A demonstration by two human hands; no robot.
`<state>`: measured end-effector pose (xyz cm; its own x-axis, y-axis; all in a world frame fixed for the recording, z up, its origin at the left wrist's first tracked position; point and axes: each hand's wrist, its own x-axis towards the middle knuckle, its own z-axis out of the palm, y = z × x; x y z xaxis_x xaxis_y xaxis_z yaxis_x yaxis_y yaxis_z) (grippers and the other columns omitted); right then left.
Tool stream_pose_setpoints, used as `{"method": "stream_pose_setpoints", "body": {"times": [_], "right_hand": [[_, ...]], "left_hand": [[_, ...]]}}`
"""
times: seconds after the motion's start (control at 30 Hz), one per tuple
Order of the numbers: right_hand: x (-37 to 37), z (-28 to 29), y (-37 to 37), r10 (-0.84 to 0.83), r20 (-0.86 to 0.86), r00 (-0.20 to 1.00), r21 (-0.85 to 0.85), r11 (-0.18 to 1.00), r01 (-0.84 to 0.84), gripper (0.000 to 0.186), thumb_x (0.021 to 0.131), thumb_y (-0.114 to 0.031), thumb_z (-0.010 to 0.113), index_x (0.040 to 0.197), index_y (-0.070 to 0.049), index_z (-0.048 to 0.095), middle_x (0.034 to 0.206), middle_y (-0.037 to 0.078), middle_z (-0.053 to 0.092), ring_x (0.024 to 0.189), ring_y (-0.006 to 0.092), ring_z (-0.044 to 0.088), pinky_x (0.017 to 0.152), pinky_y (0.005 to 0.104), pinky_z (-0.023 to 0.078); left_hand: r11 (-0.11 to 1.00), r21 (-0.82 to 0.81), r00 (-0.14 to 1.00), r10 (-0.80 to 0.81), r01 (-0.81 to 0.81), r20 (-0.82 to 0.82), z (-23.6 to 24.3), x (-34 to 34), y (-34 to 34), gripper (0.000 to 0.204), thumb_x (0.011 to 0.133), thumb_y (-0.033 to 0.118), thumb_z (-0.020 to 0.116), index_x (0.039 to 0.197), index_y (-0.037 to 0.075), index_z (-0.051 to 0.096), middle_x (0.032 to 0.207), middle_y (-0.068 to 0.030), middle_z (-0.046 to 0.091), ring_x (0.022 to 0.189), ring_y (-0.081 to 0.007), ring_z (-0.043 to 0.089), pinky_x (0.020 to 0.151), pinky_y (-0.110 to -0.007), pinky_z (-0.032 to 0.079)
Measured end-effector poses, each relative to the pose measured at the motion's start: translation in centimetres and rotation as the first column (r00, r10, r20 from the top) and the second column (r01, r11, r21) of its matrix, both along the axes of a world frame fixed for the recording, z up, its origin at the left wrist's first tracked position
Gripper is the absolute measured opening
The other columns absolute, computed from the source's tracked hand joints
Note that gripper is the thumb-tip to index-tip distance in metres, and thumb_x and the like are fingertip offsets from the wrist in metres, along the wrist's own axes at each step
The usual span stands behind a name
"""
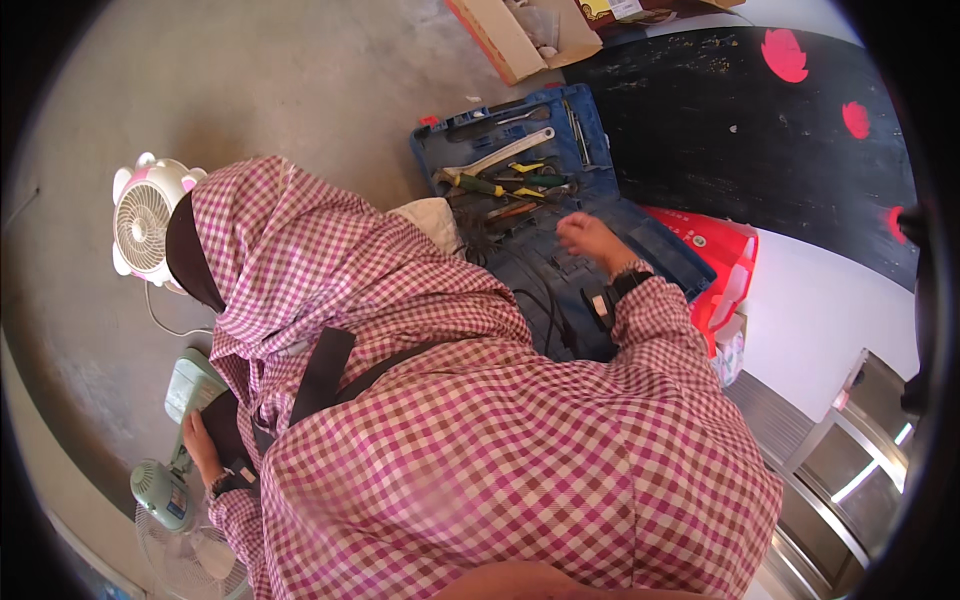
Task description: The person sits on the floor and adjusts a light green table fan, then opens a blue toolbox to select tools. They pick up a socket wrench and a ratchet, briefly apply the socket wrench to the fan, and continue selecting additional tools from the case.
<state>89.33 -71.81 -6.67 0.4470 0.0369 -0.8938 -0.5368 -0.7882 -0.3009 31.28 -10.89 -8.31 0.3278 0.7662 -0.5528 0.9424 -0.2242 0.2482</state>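
Observation:
My right hand point(592, 240) hovers over an opened blue tool case point(640, 235), fingers loosely bent and slightly apart, with nothing seen between them. Inside the case's far half lie a large silver adjustable wrench point(505, 152), pliers and screwdrivers with yellow and green handles point(480, 184), and thin bits along the side. A dark cable point(545, 300) curves through the nearer half. Down at the left, my left hand point(200, 450) lies with its fingers extended against dark cloth, close to a green standing fan point(160, 492) and its pale green base point(192, 383). No held item shows there.
A small white and pink fan point(148, 222) stands on the concrete floor. Behind the case are a cardboard box point(520, 45) and a black board point(720, 120) with pink shapes. A red bag point(735, 275) leans at the right, near a metal frame point(830, 470).

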Motion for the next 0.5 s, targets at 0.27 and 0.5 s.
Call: {"method": "stream_pose_setpoints", "body": {"times": [0.27, 0.5], "right_hand": [[8.3, -6.4, -12.1, 0.302, 0.549, 0.779, -0.406, 0.911, -0.067, 0.052, 0.079, -0.021, 0.069, 0.124, 0.001, 0.053, 0.117, 0.023, 0.059, 0.112, 0.0377, 0.057, 0.095, 0.0404, 0.046], [11.4, -4.1, -11.8, 0.451, 0.606, 0.655, -0.599, 0.801, 0.002, 0.058, 0.079, -0.018, 0.065, 0.131, -0.002, 0.046, 0.131, 0.022, 0.048, 0.119, 0.0397, 0.05, 0.097, 0.0472, 0.044]], "left_hand": [[0.983, 0.18, 0.998, -0.018, 0.028, -0.055, 5.9, 1.7, -5.7, 0.049, 0.098, 0.037, 0.045, 0.129, -0.001, 0.054, 0.127, -0.0229, 0.056, 0.118, -0.0374, 0.052, 0.101, -0.041, 0.039], [0.972, 0.126, 0.973, -0.18, 0.198, -0.143, 4.4, 1.2, -7.3, 0.055, 0.098, 0.04, 0.045, 0.133, -0.003, 0.048, 0.13, -0.0271, 0.052, 0.12, -0.0427, 0.047, 0.102, -0.045, 0.037]]}}
